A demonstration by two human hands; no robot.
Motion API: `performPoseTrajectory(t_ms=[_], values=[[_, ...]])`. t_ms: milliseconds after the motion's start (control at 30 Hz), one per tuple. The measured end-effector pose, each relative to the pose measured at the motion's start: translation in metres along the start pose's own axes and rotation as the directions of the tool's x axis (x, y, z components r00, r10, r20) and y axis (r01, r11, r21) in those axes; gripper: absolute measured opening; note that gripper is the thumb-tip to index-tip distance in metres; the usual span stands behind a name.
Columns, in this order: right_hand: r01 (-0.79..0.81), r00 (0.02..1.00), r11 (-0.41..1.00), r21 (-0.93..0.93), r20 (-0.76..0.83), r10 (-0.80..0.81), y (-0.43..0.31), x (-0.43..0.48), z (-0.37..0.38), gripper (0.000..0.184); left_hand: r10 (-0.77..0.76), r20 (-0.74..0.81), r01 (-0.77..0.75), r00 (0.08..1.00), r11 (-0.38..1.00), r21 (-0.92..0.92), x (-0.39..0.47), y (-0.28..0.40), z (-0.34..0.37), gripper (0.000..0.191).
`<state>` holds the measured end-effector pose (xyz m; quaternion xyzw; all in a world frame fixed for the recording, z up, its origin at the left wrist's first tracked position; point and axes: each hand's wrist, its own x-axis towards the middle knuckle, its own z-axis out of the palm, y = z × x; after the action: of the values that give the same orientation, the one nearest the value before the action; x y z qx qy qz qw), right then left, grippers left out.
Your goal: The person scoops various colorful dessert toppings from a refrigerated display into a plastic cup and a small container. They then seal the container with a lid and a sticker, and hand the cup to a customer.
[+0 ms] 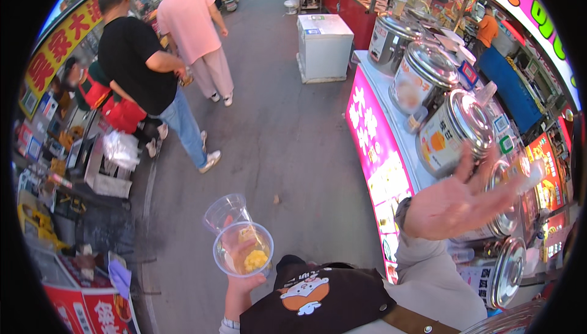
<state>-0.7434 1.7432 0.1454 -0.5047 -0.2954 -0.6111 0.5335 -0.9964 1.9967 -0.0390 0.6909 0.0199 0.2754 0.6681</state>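
My left hand (242, 285) is wrapped around a clear plastic cup (220, 257) with chunky yellow food (256, 259) at its bottom. The fingers show through the cup's wall. Behind its rim, a second clear plastic cup (224, 210) leans away to the upper left; how it is held cannot be told. My right hand (447, 205) is blurred, its fingers spread over the stall counter. Nearest to it stands a lidded metal canister (442, 139) with a printed fruit label. Another metal canister (502, 210) is partly hidden behind this hand.
More lidded canisters (424, 75) line the counter (378, 77) above a lit pink sign (367, 127). A white chest freezer (324, 45) stands ahead on the pavement. Two people (137, 50) walk in the lane. Another stall (110, 178) runs along the left. A dark apron (339, 302) covers my front.
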Motion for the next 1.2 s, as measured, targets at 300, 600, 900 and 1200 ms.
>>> performPoseTrajectory(t_ms=[300, 600, 900, 1200], values=[[0.037, 0.847, 0.972, -0.232, 0.524, 0.092, 0.174, -0.075, 0.165, 0.064, -0.162, 0.146, 0.184, 0.976, 0.970, -0.156, 0.312, -0.131, -0.078, 0.085], [0.002, 0.866, 0.914, -0.405, 0.457, 0.201, 0.364, -0.101, 0.343, 0.058, 0.029, 0.404, 0.054, 0.914, 0.980, -0.193, 0.687, -0.229, -0.078, 0.090], [-0.196, 0.774, 0.925, -0.326, 0.527, 0.350, 0.613, -0.166, 0.591, 0.048, 0.110, 0.423, 0.077, 0.899, 0.913, -0.401, 1.049, -0.358, 0.004, 0.091], [-0.101, 0.719, 0.808, 0.580, 0.604, -0.344, 0.741, -0.189, 0.882, 0.032, 0.062, 0.310, 0.077, 0.949, 0.906, -0.417, 1.382, -0.471, 0.105, 0.068]])
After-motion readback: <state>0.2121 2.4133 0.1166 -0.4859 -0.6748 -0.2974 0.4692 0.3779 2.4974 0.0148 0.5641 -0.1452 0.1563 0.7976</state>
